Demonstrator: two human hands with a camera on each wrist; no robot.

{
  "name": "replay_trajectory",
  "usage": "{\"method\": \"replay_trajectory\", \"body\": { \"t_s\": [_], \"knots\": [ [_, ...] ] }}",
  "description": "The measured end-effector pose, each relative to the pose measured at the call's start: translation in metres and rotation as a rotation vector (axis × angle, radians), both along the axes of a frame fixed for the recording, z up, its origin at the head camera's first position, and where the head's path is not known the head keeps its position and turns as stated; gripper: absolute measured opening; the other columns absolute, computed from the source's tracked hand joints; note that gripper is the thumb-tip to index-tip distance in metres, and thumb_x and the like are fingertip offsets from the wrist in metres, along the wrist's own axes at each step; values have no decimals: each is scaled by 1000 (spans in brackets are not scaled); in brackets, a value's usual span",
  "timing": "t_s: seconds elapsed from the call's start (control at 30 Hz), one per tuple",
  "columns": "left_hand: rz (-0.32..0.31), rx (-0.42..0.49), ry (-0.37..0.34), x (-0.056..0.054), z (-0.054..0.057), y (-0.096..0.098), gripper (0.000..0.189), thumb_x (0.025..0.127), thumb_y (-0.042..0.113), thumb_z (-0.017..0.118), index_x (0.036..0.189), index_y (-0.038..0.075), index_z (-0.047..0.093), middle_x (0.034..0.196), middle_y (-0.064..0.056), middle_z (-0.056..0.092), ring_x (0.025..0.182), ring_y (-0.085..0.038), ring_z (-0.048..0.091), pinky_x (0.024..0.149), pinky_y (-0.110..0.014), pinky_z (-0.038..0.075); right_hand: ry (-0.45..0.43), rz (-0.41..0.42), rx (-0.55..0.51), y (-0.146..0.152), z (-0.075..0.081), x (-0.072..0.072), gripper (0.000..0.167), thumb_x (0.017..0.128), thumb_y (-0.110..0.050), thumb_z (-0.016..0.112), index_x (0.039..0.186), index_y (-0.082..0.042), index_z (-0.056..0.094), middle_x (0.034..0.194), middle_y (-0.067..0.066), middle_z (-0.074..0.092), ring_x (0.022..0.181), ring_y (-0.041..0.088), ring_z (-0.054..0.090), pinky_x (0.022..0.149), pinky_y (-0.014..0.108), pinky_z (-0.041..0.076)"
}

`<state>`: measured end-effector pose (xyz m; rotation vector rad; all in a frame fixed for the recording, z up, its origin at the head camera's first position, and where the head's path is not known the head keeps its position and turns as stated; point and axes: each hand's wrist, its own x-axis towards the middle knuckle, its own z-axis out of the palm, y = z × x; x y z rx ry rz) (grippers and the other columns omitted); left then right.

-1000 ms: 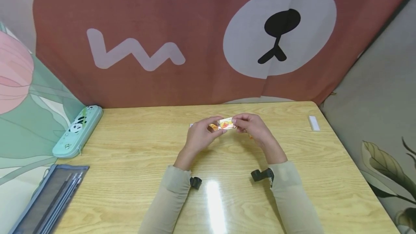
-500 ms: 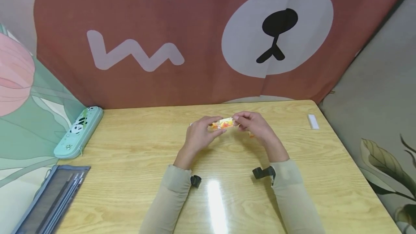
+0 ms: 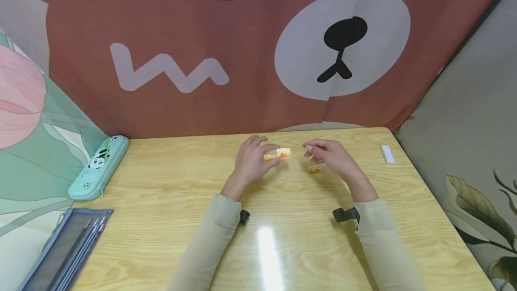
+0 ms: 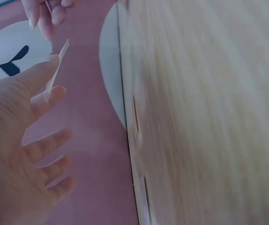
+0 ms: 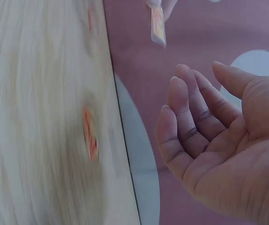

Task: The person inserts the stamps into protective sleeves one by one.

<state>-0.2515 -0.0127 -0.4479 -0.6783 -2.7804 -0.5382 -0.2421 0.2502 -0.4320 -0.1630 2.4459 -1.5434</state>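
Observation:
My left hand [image 3: 251, 160] pinches a small flat orange-and-white printed piece [image 3: 284, 153] between thumb and index finger, above the far part of the table. Seen from the left wrist, that piece [image 4: 57, 70] is thin and nearly edge-on, and the other fingers are spread. Apart from it, to the right, my right hand [image 3: 329, 154] hovers with loosely bent fingers and nothing in its palm, as the right wrist view shows. Below its fingertips a similar small orange piece [image 3: 315, 169] lies on the table.
A white block [image 3: 388, 154] lies near the table's right edge. On the left are a mint panda pencil case [image 3: 98, 167] and a blue mesh pouch [image 3: 66, 250] with pencils. A brown bear-print cloth [image 3: 181, 111] hangs behind the wooden table [image 3: 169, 237].
My right hand has released the printed piece and moved right, away from my left hand, which still holds it. The orange piece on the table now shows more fully.

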Motion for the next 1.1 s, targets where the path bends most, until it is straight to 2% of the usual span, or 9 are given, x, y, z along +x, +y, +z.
{"method": "replay_trajectory", "body": {
  "t_s": [0.23, 0.37, 0.5, 0.63, 0.73, 0.9, 1.03, 1.1],
  "knots": [
    [14, -137, -98, -16, -1, 8, 42, 90, 52, 73, 128, 36, 70, 145, -6, 59, 141, -31, 47, 114, -55, 41, -7, 6, 53, 22, -4, 2, 48, 107, -36, 52, 141, -3, 58, 121, 24, 67, 106, 40, 66, 93, 44, 55],
    [26, -150, -169, -23, -4, 14, 41, 91, 50, 73, 130, 36, 70, 149, -7, 56, 144, -34, 43, 116, -57, 37, 3, 25, 93, 29, -7, 3, 49, 107, -36, 52, 141, -2, 57, 123, 25, 67, 109, 41, 66, 95, 48, 55],
    [51, -154, -201, -27, -8, 19, 42, 91, 50, 72, 131, 36, 69, 149, -8, 57, 145, -38, 41, 116, -60, 34, 11, 43, 141, 35, -11, 3, 52, 106, -39, 52, 143, -2, 55, 125, 24, 68, 111, 40, 66, 96, 53, 54],
    [70, -182, -224, -27, -11, 22, 43, 92, 52, 70, 132, 37, 68, 148, -4, 58, 146, -38, 40, 117, -60, 33, 13, 39, 178, 40, -14, 4, 52, 106, -40, 52, 142, -3, 56, 126, 23, 68, 111, 38, 66, 96, 52, 54],
    [84, -182, -264, -27, -12, 24, 44, 92, 52, 70, 134, 37, 66, 149, -1, 58, 148, -39, 38, 118, -63, 31, 68, 25, 297, 41, -18, 6, 48, 106, -37, 53, 141, -4, 57, 125, 22, 68, 109, 37, 67, 92, 51, 55],
    [132, -164, -334, -27, -14, 24, 47, 92, 53, 70, 136, 38, 65, 154, -5, 52, 150, -45, 32, 118, -69, 27, 154, 61, 529, 41, -29, 7, 54, 101, -36, 62, 146, -8, 53, 132, 27, 64, 120, 45, 61, 97, 60, 51],
    [159, -184, -338, -27, -15, 25, 48, 91, 55, 70, 136, 39, 64, 156, -7, 49, 150, -46, 30, 118, -69, 26, 177, 139, 584, 44, -32, 6, 61, 97, -37, 69, 149, -11, 51, 137, 30, 60, 125, 49, 58, 101, 64, 47],
    [164, -188, -344, -28, -16, 26, 47, 91, 54, 70, 136, 40, 64, 157, -6, 48, 151, -46, 28, 118, -70, 26, 193, 166, 596, 45, -32, 5, 62, 95, -36, 72, 148, -11, 53, 137, 28, 61, 124, 47, 58, 101, 64, 48]
  ]
}}
